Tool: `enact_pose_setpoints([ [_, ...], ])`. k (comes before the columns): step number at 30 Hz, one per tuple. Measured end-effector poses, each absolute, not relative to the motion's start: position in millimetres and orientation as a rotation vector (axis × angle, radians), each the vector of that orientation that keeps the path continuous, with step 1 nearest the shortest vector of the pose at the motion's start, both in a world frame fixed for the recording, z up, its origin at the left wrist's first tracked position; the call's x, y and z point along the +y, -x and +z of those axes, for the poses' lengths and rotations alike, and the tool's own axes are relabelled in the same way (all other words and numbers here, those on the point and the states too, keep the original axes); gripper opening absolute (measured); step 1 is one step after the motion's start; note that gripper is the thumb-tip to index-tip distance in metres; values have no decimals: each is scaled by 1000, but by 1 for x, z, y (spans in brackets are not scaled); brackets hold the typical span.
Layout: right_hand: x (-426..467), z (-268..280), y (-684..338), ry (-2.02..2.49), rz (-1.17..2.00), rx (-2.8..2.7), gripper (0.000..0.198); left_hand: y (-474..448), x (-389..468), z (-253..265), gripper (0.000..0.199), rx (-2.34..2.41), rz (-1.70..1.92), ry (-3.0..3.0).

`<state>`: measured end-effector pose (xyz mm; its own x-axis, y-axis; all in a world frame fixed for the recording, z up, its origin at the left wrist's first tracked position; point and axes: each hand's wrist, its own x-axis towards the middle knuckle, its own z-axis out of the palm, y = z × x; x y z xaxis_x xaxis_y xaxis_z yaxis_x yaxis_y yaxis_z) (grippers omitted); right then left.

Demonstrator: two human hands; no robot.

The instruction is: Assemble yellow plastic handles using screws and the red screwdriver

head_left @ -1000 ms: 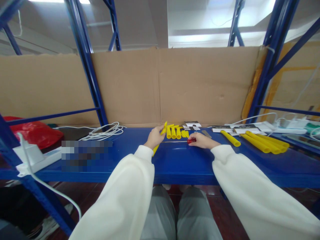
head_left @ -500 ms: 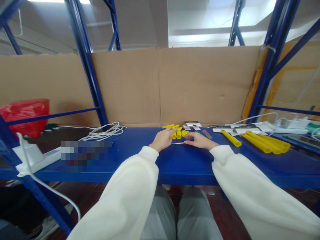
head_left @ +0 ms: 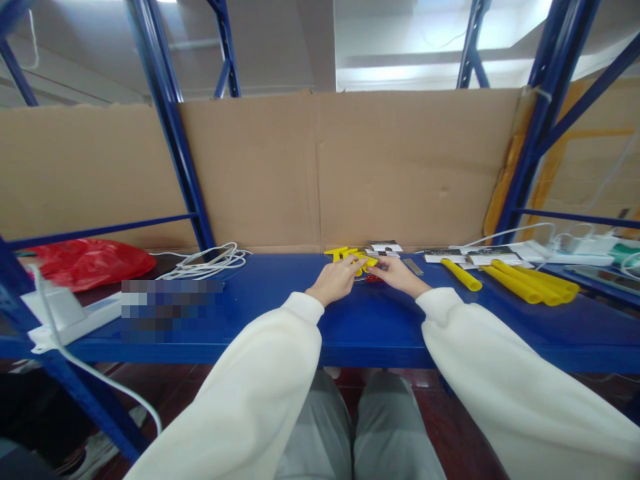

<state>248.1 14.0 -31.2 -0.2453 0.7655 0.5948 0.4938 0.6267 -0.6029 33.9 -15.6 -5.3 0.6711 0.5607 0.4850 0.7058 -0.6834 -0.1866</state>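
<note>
My left hand (head_left: 334, 280) reaches over the desk, its fingers closed on a short yellow tube piece (head_left: 371, 262). From the other side, my right hand (head_left: 400, 276) has its fingertips pinched at the same piece. Below the right fingers lies a small red object (head_left: 375, 278) with a thin metal part beside it; its kind is not clear. Other short yellow tube pieces (head_left: 336, 252) lie just behind the left hand, partly covered by it. Right of the right hand is a small flat grey strip (head_left: 413, 267).
White-and-black cards (head_left: 384, 247) lie at the back. Long yellow tubes (head_left: 520, 283) rest on the right, near white power strips. On the left are a coiled white cable (head_left: 215, 260), a power strip (head_left: 83, 323) and a red plastic bag (head_left: 95, 263). Cardboard (head_left: 320, 173) walls the back.
Both hands have shifted slightly together; the left fingers moved right onto a yellow tube piece. The red object now shows under the right hand. The red bag at left has sunk and spread rightward.
</note>
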Motion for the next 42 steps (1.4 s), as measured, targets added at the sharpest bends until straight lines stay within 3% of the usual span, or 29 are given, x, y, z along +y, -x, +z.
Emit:
enact_pose_setpoints([
  [18, 0, -22, -241, 959, 778, -1730, 43, -34, -4, -13, 51, -975, -815, 2602],
  [32, -17, -11, -235, 966, 834, -1674, 34, -32, -1, -15, 51, -992, -841, 2629],
  [42, -12, -13, -235, 960, 871, -1670, 39, -33, -9, -11, 50, -1030, -764, 2620],
])
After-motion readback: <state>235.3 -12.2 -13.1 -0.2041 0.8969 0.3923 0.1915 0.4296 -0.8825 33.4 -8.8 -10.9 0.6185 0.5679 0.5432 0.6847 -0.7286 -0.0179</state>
